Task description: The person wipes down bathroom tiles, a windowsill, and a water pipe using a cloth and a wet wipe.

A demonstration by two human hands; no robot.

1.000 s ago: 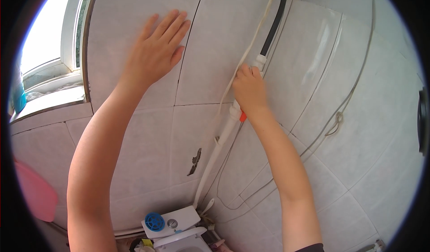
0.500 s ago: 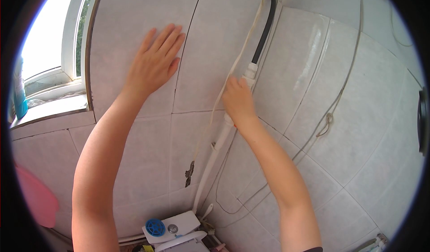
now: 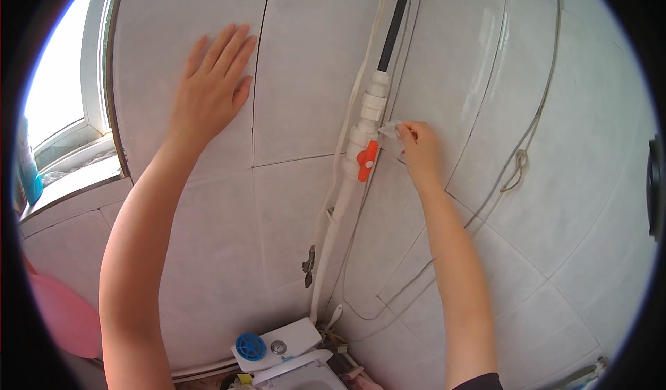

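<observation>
Flat against the tiled wall, with fingers stretched out, rests my left hand [image 3: 208, 88]; it is open and holds nothing. My right hand [image 3: 422, 147] is closed in a pinch on a thin, crumpled white sheet [image 3: 390, 130], possibly tissue or film; I cannot tell which. The sheet's edge reaches toward the white pipe [image 3: 341, 206] in the corner, just right of its fittings. On that pipe sits a valve with an orange-red handle [image 3: 368, 161], lower left of my right fingers. A black hose [image 3: 395, 26] enters the top white fitting [image 3: 374, 106].
A white toilet tank [image 3: 295, 340] with a blue round piece [image 3: 250, 347] on top stands below. Grey cable [image 3: 544, 102] hangs looped on the right wall. At left are a window [image 3: 62, 92], a blue bottle [image 3: 29, 171] on its sill and a pink rounded object [image 3: 66, 317].
My right hand has moved off the pipe to its right, uncovering the valve handle and showing the white sheet in its fingers. The left hand stays flat on the wall; the view has shifted.
</observation>
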